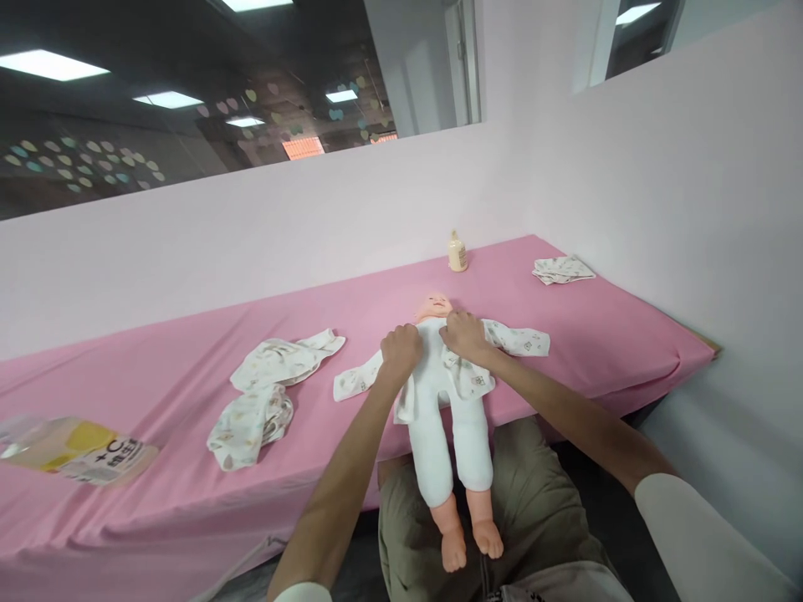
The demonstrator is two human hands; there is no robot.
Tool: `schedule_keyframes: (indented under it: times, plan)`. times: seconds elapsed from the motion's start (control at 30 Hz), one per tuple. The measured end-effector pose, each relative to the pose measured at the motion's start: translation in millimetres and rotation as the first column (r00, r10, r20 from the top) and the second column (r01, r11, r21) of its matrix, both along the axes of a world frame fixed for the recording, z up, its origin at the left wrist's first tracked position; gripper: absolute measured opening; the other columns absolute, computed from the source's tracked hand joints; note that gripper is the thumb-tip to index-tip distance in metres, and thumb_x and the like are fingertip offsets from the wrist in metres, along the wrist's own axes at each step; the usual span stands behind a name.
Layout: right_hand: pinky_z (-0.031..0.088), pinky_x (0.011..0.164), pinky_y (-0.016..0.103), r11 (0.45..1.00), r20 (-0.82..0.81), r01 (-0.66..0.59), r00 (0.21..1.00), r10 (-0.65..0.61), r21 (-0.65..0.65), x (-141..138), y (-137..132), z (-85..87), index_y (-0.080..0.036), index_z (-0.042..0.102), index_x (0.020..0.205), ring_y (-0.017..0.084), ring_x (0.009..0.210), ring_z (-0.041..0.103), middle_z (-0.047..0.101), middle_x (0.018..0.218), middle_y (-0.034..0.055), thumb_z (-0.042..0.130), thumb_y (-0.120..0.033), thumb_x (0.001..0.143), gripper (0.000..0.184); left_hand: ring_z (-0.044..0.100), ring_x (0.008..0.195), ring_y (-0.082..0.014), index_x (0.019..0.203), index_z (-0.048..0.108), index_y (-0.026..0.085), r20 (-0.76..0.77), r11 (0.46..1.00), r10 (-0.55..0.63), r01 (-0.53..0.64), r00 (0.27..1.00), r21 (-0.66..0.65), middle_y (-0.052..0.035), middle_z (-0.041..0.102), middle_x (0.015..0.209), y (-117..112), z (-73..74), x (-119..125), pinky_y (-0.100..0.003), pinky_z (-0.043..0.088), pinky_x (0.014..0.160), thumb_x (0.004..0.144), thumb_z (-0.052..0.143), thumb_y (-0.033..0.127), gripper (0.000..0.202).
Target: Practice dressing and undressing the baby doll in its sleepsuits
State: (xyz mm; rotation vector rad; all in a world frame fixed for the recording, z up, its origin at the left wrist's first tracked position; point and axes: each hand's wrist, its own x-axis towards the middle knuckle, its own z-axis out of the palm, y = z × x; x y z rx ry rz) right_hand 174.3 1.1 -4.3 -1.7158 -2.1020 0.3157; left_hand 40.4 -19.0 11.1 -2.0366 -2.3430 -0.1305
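A baby doll (432, 443) with a white body lies on its back, its head toward the wall and its feet hanging over the table edge above my lap. A white printed baby shirt (473, 380) lies open at the front, with its sleeves spread to both sides. My left hand (402, 347) is closed on the shirt's edge near the doll's shoulder. Across the chest, my right hand (464, 334) is closed on the other front edge. The fingertips and the pinched cloth are mostly hidden.
Pink cloth (188, 359) covers the table. Crumpled printed baby clothes (269, 376) lie to the left, beside a large bottle (94, 451) on its side. A cream pump bottle (457, 252) stands near the wall, and a folded printed cloth (562, 269) lies at the far right.
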Motion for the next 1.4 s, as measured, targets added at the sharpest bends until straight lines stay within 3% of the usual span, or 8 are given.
schedule_keyframes:
  times: [0.23, 0.4, 0.53, 0.67, 0.83, 1.03, 1.17, 1.4]
  plan:
    - [0.039, 0.069, 0.032, 0.997, -0.286, -0.022, 0.957, 0.042, 0.075, -2, 29, 1.3, -0.019, 0.055, 0.080, 0.024, 0.083, 0.059, 0.065, 0.087, 0.0084, 0.039, -0.016, 0.085, 0.017, 0.059, 0.080, -0.0215, 0.070, 0.050, 0.018, 0.435, 0.984, -0.097, 0.021, 0.895, 0.176, -0.0079, 0.061, 0.078, 23, 9.1, -4, -0.030, 0.040, 0.069, 0.088, 0.040, 0.027, 0.022]
    - [0.038, 0.066, 0.026, 0.985, -0.519, -0.106, 0.839, 0.163, 0.139, -15, 39, -1.4, -0.021, 0.046, 0.070, 0.015, 0.074, 0.054, 0.060, 0.076, -0.0006, 0.040, -0.016, 0.083, 0.015, 0.058, 0.079, -0.0169, 0.078, 0.049, 0.019, 0.514, 0.974, -0.130, 0.012, 0.848, 0.227, -0.0064, 0.064, 0.087, 35, 5.6, 8, -0.027, 0.039, 0.065, 0.093, 0.030, 0.030, 0.027]
    - [0.038, 0.066, 0.025, 0.988, -0.641, -0.103, 0.751, 0.155, 0.119, -10, 38, -10.6, -0.021, 0.046, 0.072, 0.014, 0.074, 0.054, 0.059, 0.077, -0.0013, 0.042, -0.021, 0.083, 0.011, 0.061, 0.091, -0.0219, 0.093, 0.053, 0.019, 0.472, 0.975, -0.144, 0.045, 0.870, 0.215, -0.0085, 0.067, 0.097, 30, -4.7, 11, -0.029, 0.041, 0.072, 0.092, 0.038, 0.038, 0.024]
    - [0.039, 0.067, 0.027, 0.997, -0.581, -0.070, 0.810, 0.081, 0.042, -7, 37, -14.7, -0.020, 0.052, 0.082, 0.018, 0.078, 0.058, 0.063, 0.083, 0.0010, 0.050, -0.023, 0.080, 0.004, 0.061, 0.105, -0.0296, 0.112, 0.054, 0.018, 0.343, 0.984, -0.105, 0.047, 0.934, 0.173, -0.0131, 0.067, 0.109, 26, -9.6, 11, -0.034, 0.043, 0.080, 0.090, 0.045, 0.035, 0.030]
    - [0.041, 0.070, 0.030, 0.991, -0.415, -0.129, 0.901, 0.125, 0.019, -8, 37, -14.5, -0.021, 0.059, 0.083, 0.022, 0.084, 0.061, 0.067, 0.088, 0.0037, 0.052, -0.027, 0.082, 0.010, 0.061, 0.109, -0.0279, 0.114, 0.060, 0.017, 0.241, 0.975, -0.138, 0.089, 0.961, 0.204, -0.0122, 0.069, 0.112, 31, -15.4, 8, -0.034, 0.043, 0.087, 0.093, 0.041, 0.026, 0.030]
    - [0.041, 0.077, 0.032, 0.989, -0.347, 0.031, 0.937, 0.023, 0.147, -5, 40, -21.8, -0.017, 0.059, 0.102, 0.024, 0.094, 0.060, 0.067, 0.103, 0.0106, 0.047, -0.020, 0.084, 0.022, 0.064, 0.101, -0.0238, 0.111, 0.064, 0.021, 0.255, 0.928, -0.283, 0.196, 0.925, 0.318, -0.0072, 0.071, 0.108, 33, -21.6, -1, -0.030, 0.043, 0.085, 0.094, 0.041, 0.027, 0.029]
    - [0.039, 0.069, 0.029, 0.979, -0.536, 0.103, 0.844, 0.009, 0.178, 0, 36, -25.7, -0.017, 0.060, 0.086, 0.020, 0.075, 0.058, 0.066, 0.080, 0.0046, 0.041, -0.021, 0.086, 0.020, 0.066, 0.095, -0.0241, 0.112, 0.064, 0.019, 0.251, 0.923, -0.275, 0.181, 0.928, 0.341, -0.0088, 0.073, 0.103, 30, -23.4, -2, -0.030, 0.042, 0.080, 0.095, 0.041, 0.030, 0.030]
    - [0.032, 0.055, 0.026, 0.992, -0.774, -0.005, 0.625, 0.101, 0.125, 4, 17, -28.4, -0.020, 0.056, 0.067, 0.015, 0.058, 0.048, 0.054, 0.061, -0.0027, 0.044, -0.027, 0.084, 0.022, 0.065, 0.087, -0.0201, 0.103, 0.067, 0.020, 0.166, 0.901, -0.321, 0.246, 0.933, 0.357, -0.0072, 0.073, 0.099, 24, -27.2, 0, -0.027, 0.039, 0.072, 0.098, 0.036, 0.031, 0.033]
